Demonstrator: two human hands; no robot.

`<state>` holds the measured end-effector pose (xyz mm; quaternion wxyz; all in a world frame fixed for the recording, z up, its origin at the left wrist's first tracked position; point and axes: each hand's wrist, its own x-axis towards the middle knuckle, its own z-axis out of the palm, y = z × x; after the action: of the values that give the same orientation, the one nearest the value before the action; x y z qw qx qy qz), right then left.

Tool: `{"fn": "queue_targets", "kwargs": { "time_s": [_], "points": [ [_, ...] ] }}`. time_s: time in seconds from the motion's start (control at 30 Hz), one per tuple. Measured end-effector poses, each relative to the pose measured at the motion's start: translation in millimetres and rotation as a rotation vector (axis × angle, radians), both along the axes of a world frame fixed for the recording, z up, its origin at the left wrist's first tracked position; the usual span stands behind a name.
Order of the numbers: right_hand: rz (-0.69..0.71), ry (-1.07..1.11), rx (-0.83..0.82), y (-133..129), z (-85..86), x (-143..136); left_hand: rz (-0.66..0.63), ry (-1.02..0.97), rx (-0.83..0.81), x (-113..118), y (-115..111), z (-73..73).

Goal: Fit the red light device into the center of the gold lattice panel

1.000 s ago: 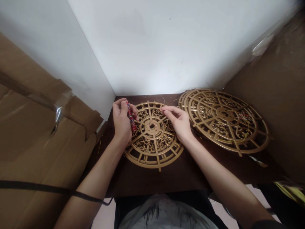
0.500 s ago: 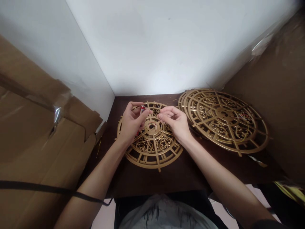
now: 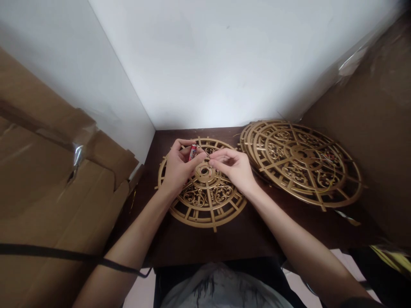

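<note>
A round gold openwork disc (image 3: 210, 221) lies on the dark tabletop, under both hands. My left hand (image 3: 181, 164) is curled around a small red and silver cylinder (image 3: 193, 152), held above the disc's upper left part. My right hand (image 3: 233, 167) is closed in a pinch just right of the disc's centre, its fingertips close to those of my left hand. A thin dark wire shows between the fingertips; its ends are too small to follow. Thin wires also lie around the hole at the disc's centre.
More gold discs (image 3: 321, 197) are stacked at the right of the dark table (image 3: 205, 248). A small brush-like item (image 3: 348, 217) lies below them. Cardboard (image 3: 64, 171) stands at the left, with a black cable (image 3: 64, 253) crossing it. A white wall rises behind.
My right hand has moved slightly left and down, nearer my left fingertips. The red and silver cylinder has tilted a little and more of it shows.
</note>
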<state>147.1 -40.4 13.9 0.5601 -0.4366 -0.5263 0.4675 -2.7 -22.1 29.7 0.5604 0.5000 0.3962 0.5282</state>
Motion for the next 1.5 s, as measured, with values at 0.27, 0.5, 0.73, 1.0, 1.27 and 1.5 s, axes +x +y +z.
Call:
{"fn": "queue_targets", "kwargs": {
  "time_s": [0.27,0.5,0.73,1.0,1.27,1.5],
  "points": [
    [0.018,-0.122,0.036,-1.2,-1.0,0.7,0.032,-0.010,0.026,0.1,0.2,0.8],
    [0.044,-0.130,0.059,-1.6,-3.0,1.4,0.029,-0.010,0.026,0.1,-0.1,1.0],
    [0.040,-0.240,0.087,-2.1,-3.3,2.8,0.025,-0.005,0.014,0.0,-0.4,-0.1],
    [0.067,-0.345,0.177,-0.5,-5.6,5.4,0.038,-0.022,-0.002,0.4,-1.0,4.3],
    [0.108,-0.416,0.235,-2.5,-0.2,5.4,-0.020,0.019,0.032,-0.4,-1.5,2.6],
    [0.072,-0.399,0.216,-4.4,-0.1,2.1,-0.069,0.021,0.041,2.3,-4.2,1.7]
  ]
}}
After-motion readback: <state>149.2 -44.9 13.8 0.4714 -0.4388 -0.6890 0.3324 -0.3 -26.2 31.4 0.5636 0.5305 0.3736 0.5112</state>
